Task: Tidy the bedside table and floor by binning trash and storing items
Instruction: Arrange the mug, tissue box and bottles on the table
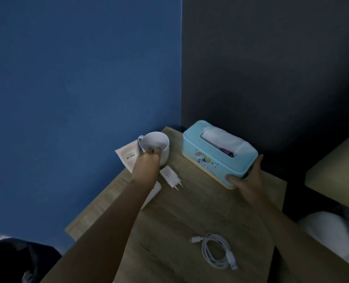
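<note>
Head view, left hand (147, 160) gripping round white mug (156, 146), right hand (247, 178) holding boxy tissue tin (214, 160)

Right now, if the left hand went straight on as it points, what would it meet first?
The mug: the left hand holds its near rim. Pushed on, the mug would probably reach the blue wall; depth is unclear.

My left hand (149, 160), out at 11 o'clock, pinches the mug (156, 140); my right hand (245, 178), at 1 o'clock, grips the box (210, 156).
</note>
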